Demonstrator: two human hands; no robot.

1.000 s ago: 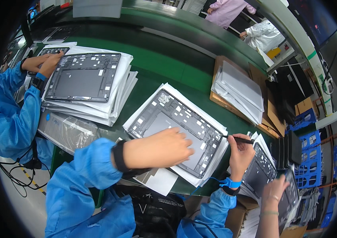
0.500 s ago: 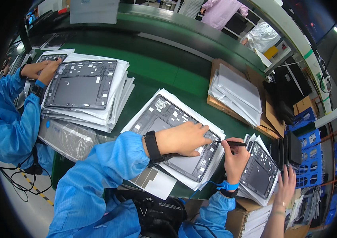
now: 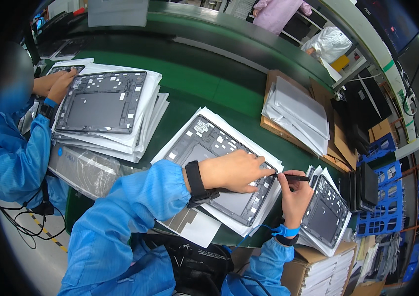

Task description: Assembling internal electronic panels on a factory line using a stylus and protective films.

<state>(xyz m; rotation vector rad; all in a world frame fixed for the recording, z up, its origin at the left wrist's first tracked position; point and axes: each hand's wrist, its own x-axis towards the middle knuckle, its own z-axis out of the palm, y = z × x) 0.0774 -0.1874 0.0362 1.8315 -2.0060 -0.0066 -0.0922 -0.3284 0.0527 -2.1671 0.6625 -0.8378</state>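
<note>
A dark grey tablet back cover (image 3: 204,145) lies inner side up on a stack of white foam sheets (image 3: 268,153) in front of me. My left hand (image 3: 234,170) lies flat on the cover's right half, fingers reaching to its right edge. My right hand (image 3: 296,192) grips a thin black pen-like tool (image 3: 291,176), whose tip meets my left fingertips at that edge. Both arms wear blue sleeves; a black strap circles my left wrist, a blue band my right.
A co-worker in blue at the left has both hands (image 3: 54,81) on another cover (image 3: 102,103) atop a foam stack. More covers (image 3: 325,214) lie at my right, blue bins (image 3: 374,224) beyond. A cardboard tray of white sheets (image 3: 298,111) sits on the green conveyor (image 3: 194,74).
My left hand has slid rightward across the cover to its right edge. My right hand brought the tool in to meet the left fingertips.
</note>
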